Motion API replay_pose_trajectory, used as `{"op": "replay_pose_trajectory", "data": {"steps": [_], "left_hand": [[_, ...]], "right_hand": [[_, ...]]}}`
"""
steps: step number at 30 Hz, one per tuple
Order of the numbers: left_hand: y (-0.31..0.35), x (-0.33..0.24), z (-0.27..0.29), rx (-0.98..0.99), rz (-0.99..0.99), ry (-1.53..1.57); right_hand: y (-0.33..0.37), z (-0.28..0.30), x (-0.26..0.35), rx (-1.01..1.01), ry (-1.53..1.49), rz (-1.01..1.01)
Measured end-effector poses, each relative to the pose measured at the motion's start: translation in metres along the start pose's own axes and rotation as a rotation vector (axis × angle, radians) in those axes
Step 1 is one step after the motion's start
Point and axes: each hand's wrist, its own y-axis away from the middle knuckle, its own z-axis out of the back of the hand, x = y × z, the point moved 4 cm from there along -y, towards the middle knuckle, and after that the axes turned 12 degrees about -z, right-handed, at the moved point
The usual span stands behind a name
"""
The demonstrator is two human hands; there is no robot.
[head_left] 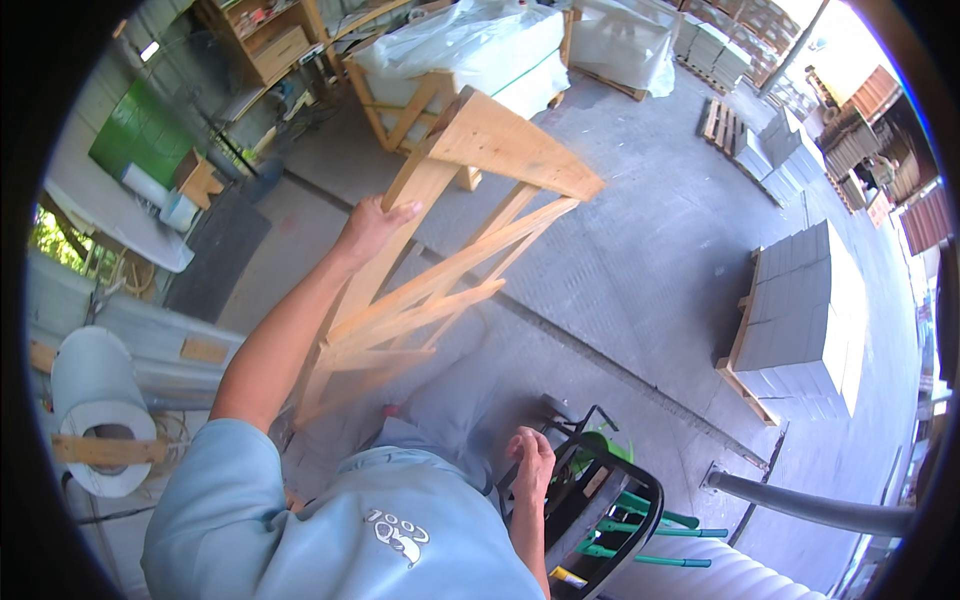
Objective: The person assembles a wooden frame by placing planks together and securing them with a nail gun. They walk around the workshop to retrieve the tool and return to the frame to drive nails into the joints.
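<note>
One large white roll (88, 360) is seen at the far left, with a wooden bar (110, 450) crossing its hollow end. Above it, a green panel (140, 135) is leaned near the wall. Toward the middle, the wearer's body is covered by a light blue shirt (320, 530) with a small white print on the chest.

From the shirt's left sleeve, a bare arm is stretched upward, and the left hand (372, 230) is closed around an upright board of a wooden frame (450, 270). The frame is held at a slant in front of the body, left of centre, its broad top board pointed away to the right and its thinner slats spread below. Behind it, a wooden crate is draped in clear plastic sheeting (460, 45).

Right of centre, the right hand (533, 465) is held low with its fingers curled; whether anything is gripped cannot be told. It is seen just beside a black-railed cart (655, 500), where tools with green handles (690, 532) are laid. Farther right, a dark pole (810, 500) is extended across the grey floor (640, 290), and above it pale blocks (785, 320) are stacked on a wooden pallet (745, 390).
</note>
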Motion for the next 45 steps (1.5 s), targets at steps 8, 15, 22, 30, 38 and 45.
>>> {"op": "replay_pose_trajectory", "data": {"steps": [8, 15, 22, 30, 38, 45], "left_hand": [[-0.093, -0.001, -0.088, 0.088, -0.185, -0.213], [-0.174, -0.014, -0.18, 0.172, -0.206, -0.301], [-0.217, 0.048, -0.214, 0.23, -0.377, 0.069], [0.001, 0.293, -0.172, 0.502, 0.475, -0.184], [-0.028, 0.323, -0.204, 0.573, 0.824, -0.211], [-0.19, 0.221, -0.238, 0.778, 0.51, -0.482]], "right_hand": [[-0.111, -0.096, 0.132, 0.272, 0.389, 0.06], [-0.224, -0.252, 0.223, 0.814, 0.634, 0.229], [-0.307, -0.249, 0.256, 0.5, 0.344, 0.007], [-0.378, -0.255, 0.291, 0.453, 0.371, -0.076], [-0.46, -0.252, 0.345, 0.573, 0.358, -0.199], [-0.552, -0.258, 0.469, 0.614, 0.278, -0.26]]}}
